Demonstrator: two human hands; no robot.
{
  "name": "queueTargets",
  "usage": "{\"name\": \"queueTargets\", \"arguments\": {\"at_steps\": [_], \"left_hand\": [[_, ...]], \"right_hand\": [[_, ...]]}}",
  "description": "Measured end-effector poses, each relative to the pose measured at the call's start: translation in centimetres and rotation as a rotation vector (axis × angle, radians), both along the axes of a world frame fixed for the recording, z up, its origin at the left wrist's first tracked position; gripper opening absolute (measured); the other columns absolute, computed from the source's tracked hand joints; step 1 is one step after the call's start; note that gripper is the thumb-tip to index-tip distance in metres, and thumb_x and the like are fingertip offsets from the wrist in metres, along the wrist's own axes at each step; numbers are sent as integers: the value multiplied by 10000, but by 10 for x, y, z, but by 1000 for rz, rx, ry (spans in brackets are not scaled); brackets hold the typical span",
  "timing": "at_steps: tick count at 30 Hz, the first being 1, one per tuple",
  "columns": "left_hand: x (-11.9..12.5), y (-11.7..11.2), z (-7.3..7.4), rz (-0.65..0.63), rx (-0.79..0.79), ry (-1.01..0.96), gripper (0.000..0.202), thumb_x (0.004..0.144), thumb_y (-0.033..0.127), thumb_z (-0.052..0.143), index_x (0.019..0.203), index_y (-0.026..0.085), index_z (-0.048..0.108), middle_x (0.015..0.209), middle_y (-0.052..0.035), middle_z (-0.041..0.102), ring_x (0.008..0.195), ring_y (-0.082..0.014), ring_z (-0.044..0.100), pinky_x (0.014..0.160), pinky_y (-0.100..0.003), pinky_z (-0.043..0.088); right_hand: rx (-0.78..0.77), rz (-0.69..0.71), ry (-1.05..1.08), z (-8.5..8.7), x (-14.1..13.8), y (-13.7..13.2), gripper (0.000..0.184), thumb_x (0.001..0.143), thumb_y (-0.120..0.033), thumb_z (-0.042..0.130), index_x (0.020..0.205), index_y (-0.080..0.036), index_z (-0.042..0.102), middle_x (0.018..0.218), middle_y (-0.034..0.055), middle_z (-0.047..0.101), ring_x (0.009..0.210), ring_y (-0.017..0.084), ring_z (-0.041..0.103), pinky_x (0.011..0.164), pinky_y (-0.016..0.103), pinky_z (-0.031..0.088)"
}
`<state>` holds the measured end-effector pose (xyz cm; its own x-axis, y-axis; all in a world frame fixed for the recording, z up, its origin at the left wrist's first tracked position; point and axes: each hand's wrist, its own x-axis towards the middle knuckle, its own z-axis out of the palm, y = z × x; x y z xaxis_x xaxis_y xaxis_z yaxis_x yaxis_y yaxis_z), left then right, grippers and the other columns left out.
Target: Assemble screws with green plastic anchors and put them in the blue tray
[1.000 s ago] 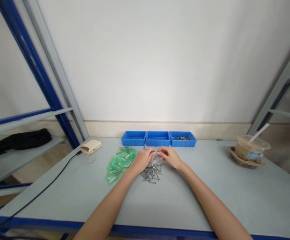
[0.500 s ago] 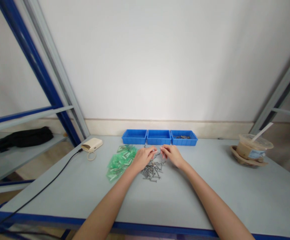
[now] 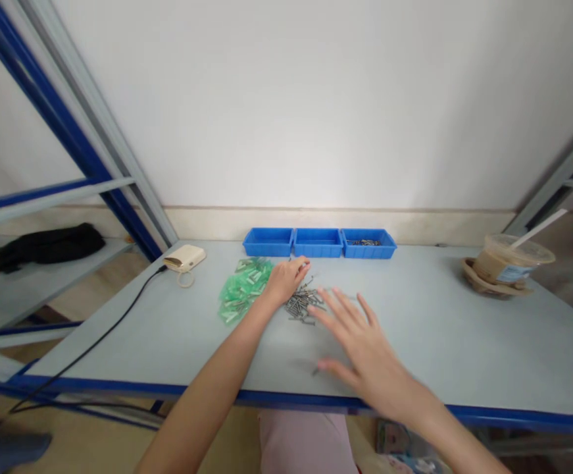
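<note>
nearest me, the right hand [image 3: 360, 349] hovers flat over the front of the table [image 3: 439, 342], all five fingers spread wide and holding nothing. one tiny dark bit [image 3: 314, 372] lies by its thumb, too small to tell what it is. farther in, one loose pile of screws [image 3: 304, 304] lies on the table, too many and too small to count. the left hand [image 3: 286, 280] rests at the pile's left edge, fingers curled and tips drawn together; whether they pinch a screw i cannot tell. just left of that hand lies one heap of green bags [image 3: 243, 291], touching its wrist side. farther left sits one beige box [image 3: 185, 258] with one black cable [image 3: 93, 345] running off the table's front. at the back, three blue trays [image 3: 318, 241] stand in a row, side by side; only the right one shows a few screws inside. far right stands one cup [image 3: 506, 263] with one straw, well apart from both hands.
</note>
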<state>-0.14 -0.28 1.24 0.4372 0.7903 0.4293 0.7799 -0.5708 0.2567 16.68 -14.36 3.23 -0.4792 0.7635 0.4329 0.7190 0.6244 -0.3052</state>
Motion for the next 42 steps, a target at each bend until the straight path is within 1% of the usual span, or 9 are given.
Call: {"name": "queueTargets", "arguments": {"at_steps": [5,9,12,16,21,27,31,34,42], "left_hand": [[-1,5,-14,16,16,78,292,907,346,352,967,179,583,755,-38,647,722,-173,599,659,-236,370],[-3,5,-14,46,30,94,313,917,331,319,930,174,589,737,-40,637,722,-176,597,652,-240,365],[-3,3,-11,38,46,110,318,918,326,315,920,172,593,738,-43,635,719,-174,592,668,-243,367],[-2,3,-12,-1,45,143,326,914,331,318,931,168,600,750,-58,638,709,-180,586,665,-251,369],[-2,3,-15,-16,45,184,341,913,334,316,899,160,610,737,-64,633,715,-186,582,677,-260,370],[2,-6,2,-163,84,21,278,898,365,384,1010,179,557,826,-34,641,801,-166,582,783,-267,370],[7,-11,3,-287,90,42,247,870,341,459,1045,182,531,937,-46,635,872,-179,579,801,-274,377],[10,-8,-3,-287,50,129,187,870,305,463,961,177,566,855,-49,646,809,-187,593,751,-269,392],[11,-7,-5,-208,10,119,220,901,251,375,869,187,583,713,-27,622,694,-166,575,673,-244,376]], "right_hand": [[-147,91,-141,-43,-19,-45,440,904,-261,360,1333,-343,309,1379,-5,358,1289,200,275,1067,492,162],[-212,112,-80,-49,-15,-37,465,910,-211,315,1365,-288,257,1370,16,372,1298,182,257,1074,482,175],[-231,107,29,-52,-9,-33,419,910,-194,298,1315,-277,365,1328,26,435,1260,165,335,1071,445,221],[-209,-148,234,-66,-5,-31,238,827,-344,511,1018,-233,598,1265,70,489,1194,232,413,990,434,335],[-236,-258,338,-70,-6,-29,194,750,-361,605,629,-212,576,959,59,605,933,227,533,822,382,411],[-450,-287,532,-42,14,26,248,760,-401,553,638,-186,578,568,9,591,498,123,498,511,239,397],[-464,-286,679,-26,23,94,305,700,-457,573,598,-170,547,553,10,605,397,83,415,437,220,345],[-481,-278,739,-31,16,127,367,709,-508,528,565,-171,520,522,4,581,381,74,383,418,215,316],[-490,-202,726,-51,8,126,357,772,-477,488,608,-166,551,581,10,620,419,81,439,463,213,357]]}}
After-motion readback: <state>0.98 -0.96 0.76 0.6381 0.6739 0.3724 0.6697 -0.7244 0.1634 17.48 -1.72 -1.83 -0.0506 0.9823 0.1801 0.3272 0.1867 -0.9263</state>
